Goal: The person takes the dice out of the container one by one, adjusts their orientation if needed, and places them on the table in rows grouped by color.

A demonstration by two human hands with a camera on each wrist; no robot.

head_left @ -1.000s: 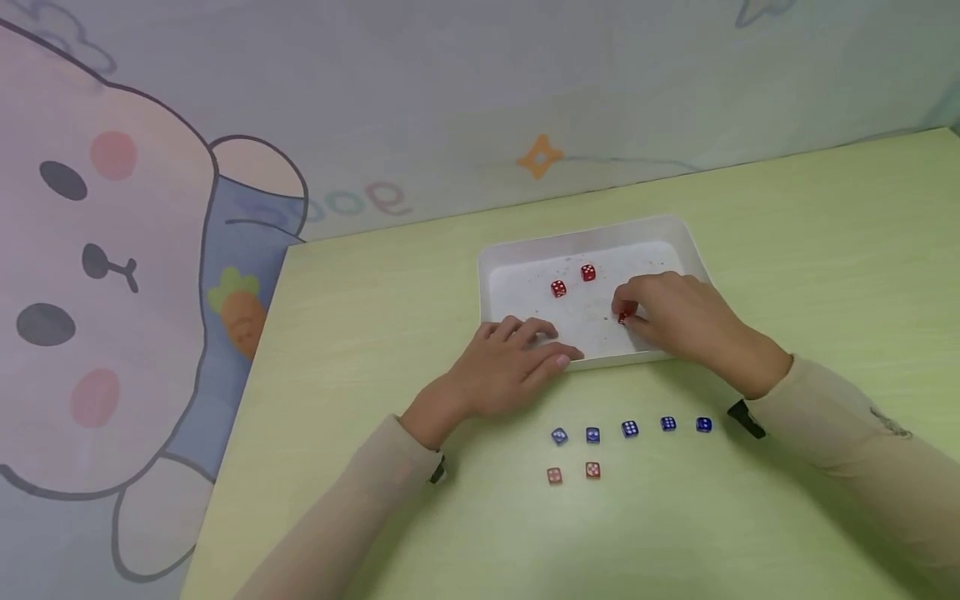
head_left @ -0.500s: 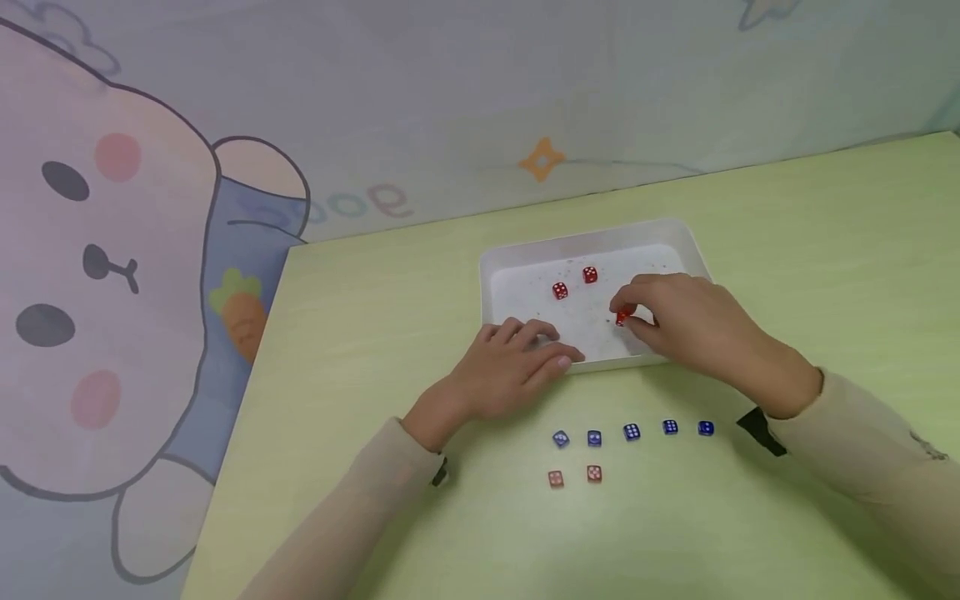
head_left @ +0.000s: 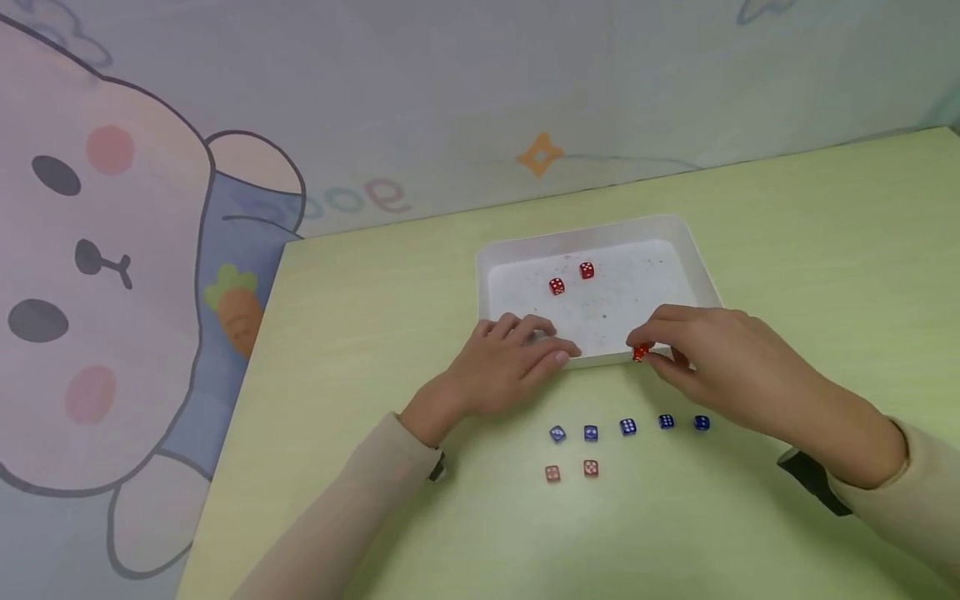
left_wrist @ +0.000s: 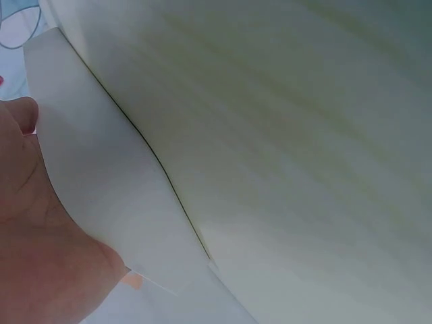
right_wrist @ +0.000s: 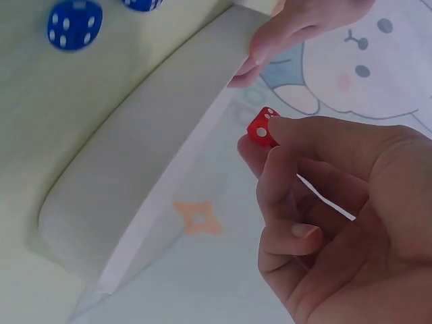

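Note:
My right hand (head_left: 660,350) pinches a red die (head_left: 640,353) between thumb and forefinger, just above the near rim of the white tray (head_left: 675,229). The right wrist view shows the same red die (right_wrist: 262,126) at my fingertips (right_wrist: 287,128) beside the tray wall (right_wrist: 135,162). My left hand (head_left: 517,354) rests on the tray's near-left rim, fingers lying relaxed over the edge. Two red dice (head_left: 557,286) lie inside the tray. On the green table (head_left: 375,333), a row of several blue dice (head_left: 627,426) sits above two pale red dice (head_left: 591,468).
The table's left edge (head_left: 232,417) drops off beside a cartoon rabbit cloth (head_left: 105,275). A pale backdrop wall (head_left: 525,100) closes the far side. Green tabletop stretches to the right of the tray and in front of the dice rows.
My right hand has pulled back from the tray's middle to its near rim, carrying the red die with it. The left hand stays where it was.

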